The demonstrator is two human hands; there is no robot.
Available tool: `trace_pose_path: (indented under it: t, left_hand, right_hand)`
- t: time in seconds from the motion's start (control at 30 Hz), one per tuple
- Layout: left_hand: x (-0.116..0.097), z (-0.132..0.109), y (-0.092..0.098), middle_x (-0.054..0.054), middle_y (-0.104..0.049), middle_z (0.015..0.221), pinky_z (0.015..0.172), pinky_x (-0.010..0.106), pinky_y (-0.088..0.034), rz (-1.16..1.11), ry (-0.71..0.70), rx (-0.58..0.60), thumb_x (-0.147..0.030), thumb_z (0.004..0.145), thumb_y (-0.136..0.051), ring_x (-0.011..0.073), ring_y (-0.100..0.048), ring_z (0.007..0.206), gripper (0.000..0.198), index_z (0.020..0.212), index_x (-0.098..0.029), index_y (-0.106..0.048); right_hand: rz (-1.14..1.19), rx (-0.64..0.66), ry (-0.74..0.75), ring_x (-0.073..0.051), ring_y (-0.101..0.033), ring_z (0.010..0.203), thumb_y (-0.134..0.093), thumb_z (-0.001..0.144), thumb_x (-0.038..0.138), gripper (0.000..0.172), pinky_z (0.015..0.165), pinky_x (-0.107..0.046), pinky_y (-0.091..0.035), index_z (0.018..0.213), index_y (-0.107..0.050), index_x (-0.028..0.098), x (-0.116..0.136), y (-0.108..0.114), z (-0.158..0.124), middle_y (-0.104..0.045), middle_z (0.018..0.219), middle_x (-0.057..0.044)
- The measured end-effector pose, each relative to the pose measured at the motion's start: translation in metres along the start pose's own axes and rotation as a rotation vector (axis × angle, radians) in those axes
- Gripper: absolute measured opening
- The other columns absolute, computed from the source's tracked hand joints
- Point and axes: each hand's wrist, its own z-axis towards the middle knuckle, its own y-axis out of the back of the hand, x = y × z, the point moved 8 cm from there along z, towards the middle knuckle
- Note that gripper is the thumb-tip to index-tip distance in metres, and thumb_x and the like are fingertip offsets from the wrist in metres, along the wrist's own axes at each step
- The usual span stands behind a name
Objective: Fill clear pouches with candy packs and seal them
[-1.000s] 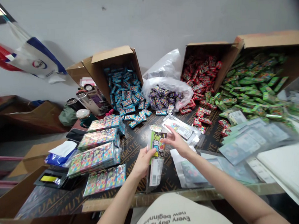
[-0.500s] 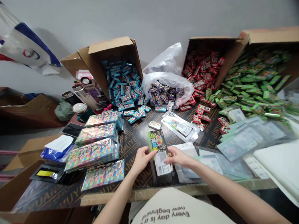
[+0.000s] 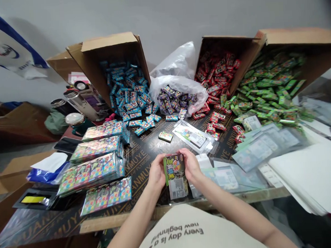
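Between my two hands is a flat black-and-green printed candy packet (image 3: pixel 175 171) with a white barcode-like panel near its lower end. My left hand (image 3: pixel 157 172) closes on its left edge. My right hand (image 3: pixel 192 166) grips the right edge, its fingertips partly hidden behind the packet. Just beyond lies one small candy box (image 3: pixel 165 136). To its right rests a clear plastic sleeve (image 3: pixel 194 136) with a printed card inside. More clear sleeves (image 3: pixel 219 177) lie beside my right forearm.
Stacks of packed candy sheets (image 3: pixel 89 173) stand at left, near flasks (image 3: pixel 81 104). At the back are boxes of blue candies (image 3: pixel 131 89), red candies (image 3: pixel 219 76) and green candies (image 3: pixel 273 86), with a plastic bag of purple candies (image 3: pixel 175 98) between. White sheets (image 3: pixel 307 172) are at right.
My hands have shifted from the packet's middle and lower part to its upper side edges. The packet now sits squarer between them. The whole view has moved slightly.
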Motion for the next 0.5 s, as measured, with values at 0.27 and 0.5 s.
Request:
trace_pose_path:
  t: [0.27, 0.5]
  left_hand:
    - [-0.06, -0.024, -0.013, 0.007, -0.07, 0.077, 0.071, 0.028, -0.047, 0.771, -0.55, 0.152, -0.023, 0.062, -0.067, 0.0191, -0.063, 0.075, 0.013, 0.071, -0.014, -0.071]
    - [-0.061, -0.014, -0.012, 0.006, -0.07, 0.072, 0.064, 0.027, -0.05, 0.856, -0.475, 0.184, -0.03, 0.061, -0.071, 0.0185, -0.064, 0.066, 0.022, 0.075, -0.013, -0.07]
  right_hand:
    - [-0.365, 0.34, 0.174, -0.019, -0.062, 0.08, -0.066, 0.065, 0.024, 0.013, 0.073, -0.032, -0.046, 0.076, -0.068, 0.019, 0.042, -0.005, -0.004, -0.069, 0.086, -0.004]
    - [-0.522, 0.424, 0.216, -0.017, -0.063, 0.066, -0.066, 0.069, 0.032, 0.018, 0.066, -0.03, -0.049, 0.079, -0.069, 0.017, 0.051, -0.014, -0.009, -0.069, 0.07, -0.003]
